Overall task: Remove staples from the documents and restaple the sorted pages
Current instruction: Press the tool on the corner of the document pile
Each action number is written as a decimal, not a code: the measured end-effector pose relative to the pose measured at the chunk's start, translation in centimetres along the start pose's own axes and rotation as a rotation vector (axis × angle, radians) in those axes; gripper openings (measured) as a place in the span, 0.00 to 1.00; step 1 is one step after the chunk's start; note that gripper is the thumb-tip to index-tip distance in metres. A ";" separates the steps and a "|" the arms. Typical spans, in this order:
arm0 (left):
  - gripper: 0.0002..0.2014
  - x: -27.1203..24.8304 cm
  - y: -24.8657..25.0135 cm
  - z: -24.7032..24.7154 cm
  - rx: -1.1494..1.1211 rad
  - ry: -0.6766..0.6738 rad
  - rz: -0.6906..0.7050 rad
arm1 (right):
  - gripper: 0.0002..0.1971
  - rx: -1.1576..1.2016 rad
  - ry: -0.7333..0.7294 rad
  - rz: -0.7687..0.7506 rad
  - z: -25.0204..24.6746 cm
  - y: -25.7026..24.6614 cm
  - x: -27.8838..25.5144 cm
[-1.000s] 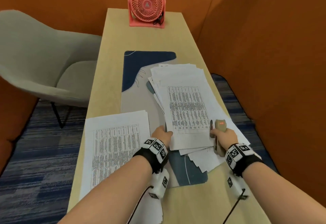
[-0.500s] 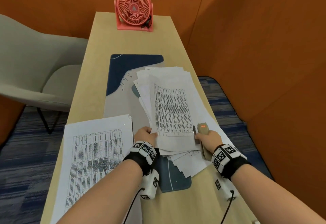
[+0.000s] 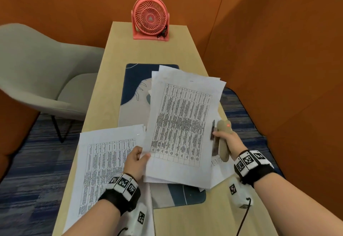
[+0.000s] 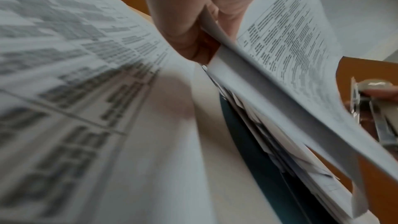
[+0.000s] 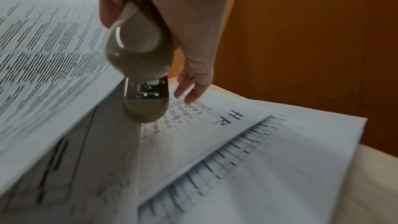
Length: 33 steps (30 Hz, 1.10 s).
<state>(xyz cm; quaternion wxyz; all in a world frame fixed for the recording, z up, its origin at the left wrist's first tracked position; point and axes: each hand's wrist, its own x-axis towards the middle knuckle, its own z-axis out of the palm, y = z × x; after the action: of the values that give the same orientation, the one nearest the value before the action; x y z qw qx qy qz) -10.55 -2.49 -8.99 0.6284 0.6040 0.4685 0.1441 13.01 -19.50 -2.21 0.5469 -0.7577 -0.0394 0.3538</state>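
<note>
At centre frame our left hand (image 3: 136, 161) pinches the near left corner of a sheet (image 3: 182, 122), thumb on top, lifting it off the pile (image 3: 219, 177) on the mat (image 3: 133, 94). At right our right hand (image 3: 227, 141) curls round the stapler (image 3: 223, 139). A second stack (image 3: 104, 170) lies lower left.

We see a coral-pink fan (image 3: 150, 18), white pages (image 3: 182, 120) printed in black tables, a beige stapler (image 3: 223, 139) (red dot), orange walls (image 3: 278, 50).
</note>
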 end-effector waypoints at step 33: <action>0.50 0.4 9.3 -14.0 0.466 -0.023 0.261 | 0.11 -0.462 -0.343 -0.351 12.3 -1.2 -7.9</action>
<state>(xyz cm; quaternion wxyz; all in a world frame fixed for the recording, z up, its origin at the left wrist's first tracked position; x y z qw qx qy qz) -17.46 8.66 1.52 0.4539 0.7894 0.3998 0.1052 0.38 -12.73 0.84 0.3985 -0.7728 -0.3398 0.3585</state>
